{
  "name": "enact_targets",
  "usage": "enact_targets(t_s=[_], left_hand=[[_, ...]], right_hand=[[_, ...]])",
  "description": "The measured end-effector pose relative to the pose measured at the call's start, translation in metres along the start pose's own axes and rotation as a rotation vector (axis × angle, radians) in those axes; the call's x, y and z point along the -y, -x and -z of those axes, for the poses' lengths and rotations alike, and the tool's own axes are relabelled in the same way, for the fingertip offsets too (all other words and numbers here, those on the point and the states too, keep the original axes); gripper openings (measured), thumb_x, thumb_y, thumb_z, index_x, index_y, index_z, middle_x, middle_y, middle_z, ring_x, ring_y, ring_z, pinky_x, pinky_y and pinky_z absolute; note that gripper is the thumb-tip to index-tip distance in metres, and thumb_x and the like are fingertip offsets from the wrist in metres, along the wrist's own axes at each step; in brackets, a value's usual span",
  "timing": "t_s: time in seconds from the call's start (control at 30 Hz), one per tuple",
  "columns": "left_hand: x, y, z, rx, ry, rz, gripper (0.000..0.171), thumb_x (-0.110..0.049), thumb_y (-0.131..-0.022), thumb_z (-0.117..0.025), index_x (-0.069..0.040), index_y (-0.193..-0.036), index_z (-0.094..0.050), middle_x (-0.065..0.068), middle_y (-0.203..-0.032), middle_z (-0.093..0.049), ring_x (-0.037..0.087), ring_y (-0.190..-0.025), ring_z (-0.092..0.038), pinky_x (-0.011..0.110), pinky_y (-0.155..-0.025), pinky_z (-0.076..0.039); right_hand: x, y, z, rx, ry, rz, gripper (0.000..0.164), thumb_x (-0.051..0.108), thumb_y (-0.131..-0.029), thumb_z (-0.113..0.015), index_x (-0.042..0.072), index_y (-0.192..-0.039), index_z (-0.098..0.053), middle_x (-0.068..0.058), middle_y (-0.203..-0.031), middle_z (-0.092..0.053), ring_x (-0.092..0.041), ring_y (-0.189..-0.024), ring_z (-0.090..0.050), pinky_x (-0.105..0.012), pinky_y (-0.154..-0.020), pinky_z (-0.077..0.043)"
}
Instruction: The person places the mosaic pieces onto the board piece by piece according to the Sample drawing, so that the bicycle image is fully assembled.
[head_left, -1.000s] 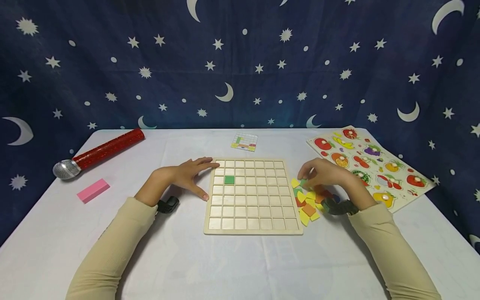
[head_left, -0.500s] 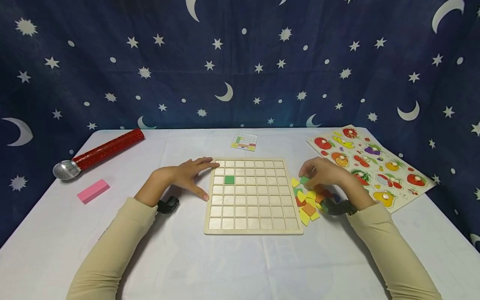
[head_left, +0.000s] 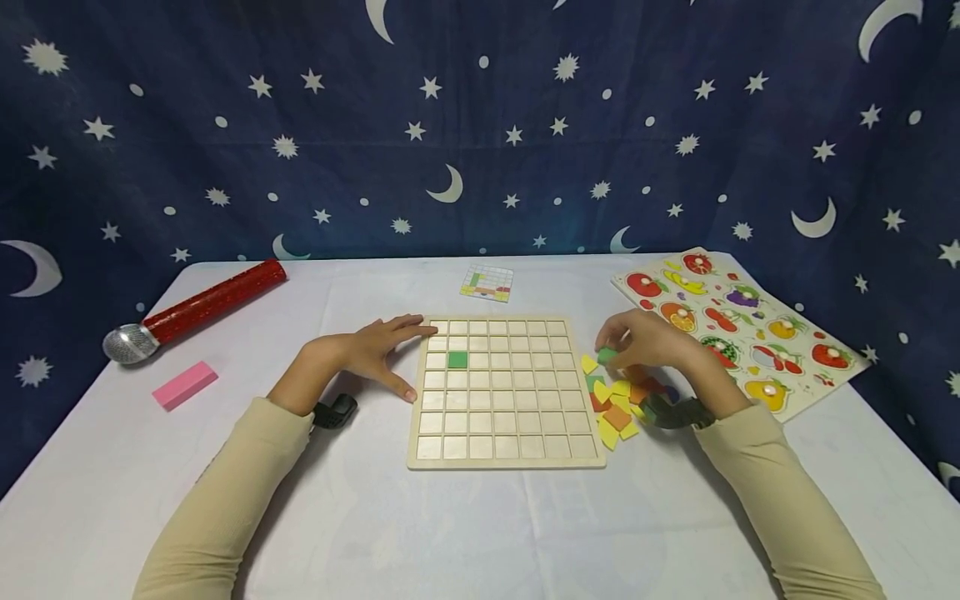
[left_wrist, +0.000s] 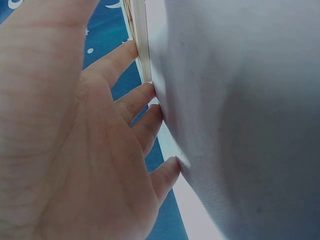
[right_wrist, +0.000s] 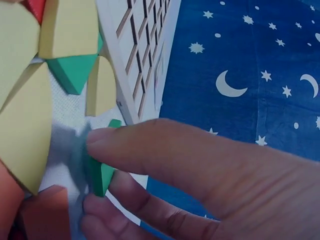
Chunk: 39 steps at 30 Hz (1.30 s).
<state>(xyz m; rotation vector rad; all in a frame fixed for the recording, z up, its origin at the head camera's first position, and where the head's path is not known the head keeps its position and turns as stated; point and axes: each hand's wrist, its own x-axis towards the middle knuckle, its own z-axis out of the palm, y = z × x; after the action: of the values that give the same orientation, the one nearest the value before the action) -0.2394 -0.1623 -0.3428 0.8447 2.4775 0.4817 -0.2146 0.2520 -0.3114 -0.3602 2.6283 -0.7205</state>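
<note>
A pale wooden grid board point(head_left: 493, 400) lies mid-table, with one green square tile point(head_left: 457, 360) set in a cell near its upper left. My left hand point(head_left: 369, 354) rests at the board's left edge, fingers spread; the left wrist view shows the fingertips point(left_wrist: 131, 49) touching the board's side and the cloth. To the right of the board, my right hand point(head_left: 647, 340) pinches a green tile point(right_wrist: 102, 172) between thumb and fingers, a little above the cloth. Below that hand lies a pile of yellow, orange, red and green tiles point(head_left: 618, 417), partly hidden by the wrist.
A small pattern card point(head_left: 487, 283) lies beyond the board. At the right is a fruit puzzle board point(head_left: 738, 333). A red toy microphone point(head_left: 213, 300) and a pink block point(head_left: 185, 385) lie at the left. A starry dark blue cloth point(head_left: 480, 125) hangs behind the table.
The green tile at my right fingertips has come up off the cloth and tilted in the pinch. My left hand stays on the board's edge.
</note>
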Motion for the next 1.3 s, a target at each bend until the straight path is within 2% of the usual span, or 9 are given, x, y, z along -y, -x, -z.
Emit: enact_targets(t_s=[0.1,0.3,0.63,0.97,1.1,1.3], left_hand=[[0.0,0.0,0.0,0.003,0.001,0.003,0.106,-0.05,-0.073,-0.082,-0.017,-0.155,-0.023,0.018,-0.162,-0.007,0.045,-0.147,-0.005,0.065,-0.116,-0.004],[0.001,0.0,0.0,-0.001,0.005,-0.007,0.106,-0.05,-0.073,-0.081,-0.017,-0.155,-0.023,0.019,-0.162,-0.007,0.045,-0.147,-0.006,0.065,-0.115,-0.004],[0.0,0.0,0.0,-0.001,0.015,-0.008,0.106,-0.051,-0.073,-0.081,-0.018,-0.155,-0.023,0.018,-0.162,-0.006,0.044,-0.147,-0.005,0.064,-0.116,-0.003],[0.001,0.001,-0.001,-0.003,0.008,-0.017,0.105,-0.05,-0.073,-0.082,-0.017,-0.155,-0.024,0.018,-0.162,-0.008,0.044,-0.147,-0.007,0.065,-0.115,-0.005],[0.002,0.0,-0.002,-0.005,0.0,-0.022,0.105,-0.05,-0.074,-0.081,-0.017,-0.155,-0.023,0.018,-0.162,-0.008,0.041,-0.148,-0.007,0.063,-0.116,-0.004],[0.0,0.0,-0.001,-0.007,0.001,-0.023,0.105,-0.049,-0.074,-0.082,-0.017,-0.155,-0.024,0.018,-0.162,-0.009,0.04,-0.148,-0.007,0.062,-0.117,-0.004]], right_hand=[[0.002,0.001,-0.001,-0.008,0.008,0.022,0.02,0.009,-0.081,-0.074,0.002,-0.1,-0.069,-0.008,-0.088,-0.066,-0.023,-0.079,-0.057,-0.035,-0.075,-0.055],[0.005,0.0,-0.001,-0.044,0.022,0.036,0.026,0.01,-0.083,-0.074,0.001,-0.106,-0.068,-0.008,-0.094,-0.069,-0.023,-0.084,-0.058,-0.037,-0.078,-0.056],[0.014,-0.001,-0.006,-0.076,0.013,0.135,0.023,0.011,-0.083,-0.076,0.001,-0.102,-0.07,-0.006,-0.092,-0.07,-0.022,-0.084,-0.06,-0.032,-0.075,-0.054],[0.026,-0.009,-0.02,-0.102,0.004,0.267,0.018,0.005,-0.083,-0.075,0.002,-0.1,-0.071,-0.008,-0.095,-0.071,-0.022,-0.084,-0.064,-0.036,-0.078,-0.057],[0.034,-0.014,-0.024,-0.093,0.0,0.324,0.015,0.002,-0.082,-0.074,0.002,-0.096,-0.07,-0.008,-0.094,-0.07,-0.022,-0.083,-0.063,-0.035,-0.078,-0.057],[0.05,-0.021,-0.031,-0.06,0.028,0.337,0.013,0.001,-0.082,-0.074,0.002,-0.094,-0.07,-0.006,-0.09,-0.069,-0.02,-0.081,-0.061,-0.033,-0.075,-0.055]])
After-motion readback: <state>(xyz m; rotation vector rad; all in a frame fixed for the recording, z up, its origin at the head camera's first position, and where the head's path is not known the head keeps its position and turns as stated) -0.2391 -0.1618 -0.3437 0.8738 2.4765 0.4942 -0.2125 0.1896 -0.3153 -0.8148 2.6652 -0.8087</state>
